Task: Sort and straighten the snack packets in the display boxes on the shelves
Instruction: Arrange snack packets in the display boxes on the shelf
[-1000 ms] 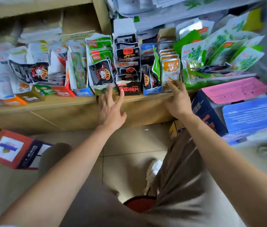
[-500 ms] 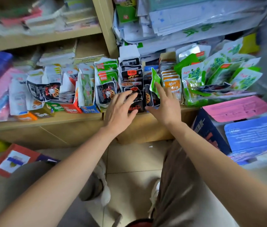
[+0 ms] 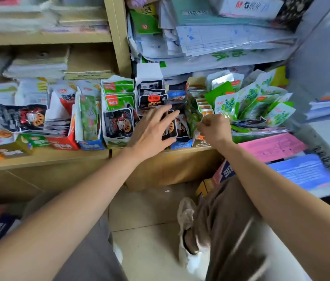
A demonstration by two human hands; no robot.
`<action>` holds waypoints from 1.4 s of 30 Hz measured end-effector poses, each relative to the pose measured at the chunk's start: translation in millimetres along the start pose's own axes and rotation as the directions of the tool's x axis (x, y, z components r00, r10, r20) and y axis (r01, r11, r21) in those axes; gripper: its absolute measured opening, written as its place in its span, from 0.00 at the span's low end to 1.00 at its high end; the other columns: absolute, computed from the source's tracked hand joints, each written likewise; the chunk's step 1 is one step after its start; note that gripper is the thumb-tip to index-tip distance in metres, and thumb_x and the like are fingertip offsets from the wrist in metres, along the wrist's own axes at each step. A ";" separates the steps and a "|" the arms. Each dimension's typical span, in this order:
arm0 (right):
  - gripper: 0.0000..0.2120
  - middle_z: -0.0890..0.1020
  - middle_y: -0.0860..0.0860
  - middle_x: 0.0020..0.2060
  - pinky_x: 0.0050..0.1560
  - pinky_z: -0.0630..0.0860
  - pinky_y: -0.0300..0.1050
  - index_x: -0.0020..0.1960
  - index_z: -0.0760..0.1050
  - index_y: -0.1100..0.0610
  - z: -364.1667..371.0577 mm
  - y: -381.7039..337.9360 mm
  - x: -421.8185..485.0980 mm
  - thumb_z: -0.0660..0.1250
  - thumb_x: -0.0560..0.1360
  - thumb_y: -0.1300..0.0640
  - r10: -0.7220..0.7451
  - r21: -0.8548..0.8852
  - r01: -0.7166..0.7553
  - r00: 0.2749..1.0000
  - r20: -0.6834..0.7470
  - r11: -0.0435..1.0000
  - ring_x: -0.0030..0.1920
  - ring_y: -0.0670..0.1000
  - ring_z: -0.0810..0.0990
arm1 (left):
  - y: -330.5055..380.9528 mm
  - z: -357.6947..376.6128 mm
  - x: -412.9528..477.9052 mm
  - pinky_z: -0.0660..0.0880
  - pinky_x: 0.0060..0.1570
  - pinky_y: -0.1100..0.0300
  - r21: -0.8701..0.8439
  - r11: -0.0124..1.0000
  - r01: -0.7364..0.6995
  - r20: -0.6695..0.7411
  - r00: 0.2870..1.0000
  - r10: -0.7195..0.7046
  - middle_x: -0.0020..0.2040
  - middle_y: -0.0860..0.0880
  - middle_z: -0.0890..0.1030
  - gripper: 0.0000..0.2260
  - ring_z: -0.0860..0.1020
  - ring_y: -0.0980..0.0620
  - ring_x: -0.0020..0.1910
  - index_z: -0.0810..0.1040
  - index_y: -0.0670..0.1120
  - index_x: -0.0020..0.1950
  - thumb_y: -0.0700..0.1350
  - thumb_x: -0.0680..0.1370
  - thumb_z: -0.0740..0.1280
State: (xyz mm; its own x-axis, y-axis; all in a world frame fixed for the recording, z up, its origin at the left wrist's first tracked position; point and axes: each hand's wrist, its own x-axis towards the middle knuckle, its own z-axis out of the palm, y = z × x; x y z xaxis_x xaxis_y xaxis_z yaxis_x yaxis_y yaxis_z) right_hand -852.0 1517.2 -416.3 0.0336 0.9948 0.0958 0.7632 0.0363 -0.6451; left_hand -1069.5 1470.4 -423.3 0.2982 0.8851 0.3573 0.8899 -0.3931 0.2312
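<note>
Snack packets standing in display boxes (image 3: 65, 144) on a low wooden shelf (image 3: 38, 160), seen from above.

The left hand (image 3: 154, 128) lies flat with straight, spread fingers against the black packets (image 3: 152, 100) in the middle box, grasping nothing. The right hand (image 3: 214, 128), fingers curled, pinches the edge of a green packet (image 3: 192, 116) that stands tilted between the black packets and a row of orange-labelled ones (motion blur hides the exact contact). Pale green packets (image 3: 251, 102) fan loosely at the right end of the shelf. A wooden upright (image 3: 117, 37) divides the unit, with stacked paper (image 3: 231, 37) in plastic wrap on the level above. Pink sheets (image 3: 271, 147) and blue sheets (image 3: 302, 171) lie to the right. Below is a beige tiled floor (image 3: 150, 209), where a white shoe (image 3: 188, 230) shows.
</note>
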 end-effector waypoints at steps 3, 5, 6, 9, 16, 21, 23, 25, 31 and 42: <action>0.12 0.83 0.54 0.30 0.40 0.81 0.53 0.34 0.79 0.57 2.5 3.7 7.8 0.72 0.76 0.57 -0.018 0.027 0.019 1.000 -0.007 0.999 0.35 0.56 0.83 | 0.8 -2.3 24.0 0.61 0.72 0.43 0.176 0.984 -0.013 0.168 0.986 -0.017 0.81 0.48 0.56 0.42 0.56 0.43 0.77 0.59 0.54 0.81 0.65 0.72 0.72; 0.11 0.82 0.54 0.31 0.39 0.80 0.51 0.35 0.79 0.58 6.0 5.0 10.3 0.72 0.75 0.57 -0.058 0.008 0.059 0.998 -0.032 0.998 0.34 0.55 0.82 | -2.7 3.0 31.6 0.60 0.71 0.44 0.266 0.963 -0.035 0.187 0.982 -0.016 0.79 0.48 0.62 0.43 0.59 0.43 0.74 0.63 0.53 0.79 0.69 0.69 0.71; 0.11 0.82 0.53 0.30 0.37 0.78 0.48 0.36 0.79 0.58 7.9 6.4 12.2 0.72 0.75 0.57 -0.084 -0.006 0.084 0.995 -0.048 0.996 0.34 0.55 0.81 | -4.4 4.9 32.6 0.61 0.68 0.45 0.293 0.954 -0.066 0.173 0.985 0.015 0.76 0.49 0.67 0.42 0.62 0.43 0.72 0.66 0.54 0.77 0.69 0.68 0.72; 0.08 0.76 0.49 0.29 0.36 0.66 0.43 0.38 0.79 0.59 8.2 9.1 17.4 0.73 0.75 0.57 -0.128 -0.013 0.128 0.989 -0.070 0.992 0.35 0.53 0.75 | -10.3 5.2 32.6 0.63 0.62 0.48 0.281 0.949 -0.145 0.096 0.988 0.123 0.67 0.50 0.75 0.36 0.67 0.43 0.66 0.77 0.54 0.69 0.67 0.65 0.75; 0.04 0.81 0.49 0.34 0.39 0.74 0.41 0.44 0.84 0.58 6.7 10.8 20.6 0.75 0.73 0.58 -0.161 0.039 0.163 0.986 -0.040 0.986 0.38 0.49 0.80 | -8.0 -8.5 17.7 0.76 0.60 0.59 -0.357 0.934 -0.027 -0.008 1.000 0.026 0.69 0.53 0.73 0.33 0.74 0.54 0.65 0.78 0.51 0.69 0.54 0.66 0.82; 0.05 0.85 0.50 0.39 0.39 0.75 0.35 0.47 0.83 0.58 -6.3 3.6 -2.6 0.75 0.74 0.56 -0.177 0.253 0.173 0.984 -0.006 0.952 0.38 0.47 0.81 | -2.9 -38.9 6.3 0.82 0.53 0.56 -0.748 0.653 0.122 0.008 0.985 -0.174 0.69 0.55 0.74 0.31 0.79 0.49 0.62 0.78 0.54 0.66 0.47 0.64 0.83; 0.06 0.85 0.50 0.40 0.43 0.78 0.37 0.48 0.82 0.58 -13.9 -5.1 -19.4 0.75 0.74 0.56 -0.205 0.425 0.189 0.979 -0.007 0.885 0.41 0.47 0.84 | -5.0 -52.7 -2.8 0.82 0.53 0.53 -0.825 0.545 0.153 0.049 0.978 -0.200 0.69 0.54 0.76 0.31 0.80 0.48 0.61 0.78 0.54 0.66 0.43 0.65 0.82; 0.14 0.85 0.51 0.48 0.49 0.81 0.42 0.58 0.80 0.58 -16.8 -16.9 -34.7 0.74 0.75 0.55 -0.198 0.632 0.079 0.973 0.120 0.771 0.48 0.48 0.85 | -6.8 -64.4 -11.2 0.82 0.53 0.53 -0.873 0.460 0.161 0.079 0.978 -0.193 0.68 0.52 0.77 0.32 0.81 0.48 0.60 0.77 0.51 0.67 0.37 0.66 0.82; 0.29 0.79 0.57 0.58 0.43 0.82 0.44 0.71 0.71 0.54 -1.3 -48.9 -44.1 0.75 0.73 0.62 -0.173 0.808 -0.102 0.954 0.245 0.580 0.50 0.54 0.85 | -13.4 -77.8 -20.9 0.77 0.55 0.63 -0.918 0.361 0.166 0.077 0.965 -0.249 0.72 0.51 0.74 0.35 0.79 0.59 0.60 0.68 0.46 0.76 0.30 0.71 0.73; 0.35 0.80 0.47 0.60 0.48 0.81 0.39 0.73 0.69 0.49 37.9 -75.1 -23.5 0.79 0.70 0.56 -0.402 0.426 0.348 0.914 0.043 0.836 0.50 0.44 0.82 | -29.7 -72.0 -8.4 0.81 0.56 0.52 -0.784 0.517 0.344 -0.049 0.795 -0.604 0.47 0.57 0.86 0.15 0.84 0.58 0.50 0.82 0.57 0.50 0.39 0.71 0.78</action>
State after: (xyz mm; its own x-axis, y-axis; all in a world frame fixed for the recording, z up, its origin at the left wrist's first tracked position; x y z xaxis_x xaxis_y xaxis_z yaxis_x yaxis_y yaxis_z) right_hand -934.6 1494.8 -398.8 -0.3044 0.8992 0.3144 0.3748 0.4165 -0.8283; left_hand -1123.3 1456.8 -368.1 -0.3179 0.9291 0.1890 0.2922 -0.0936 0.9518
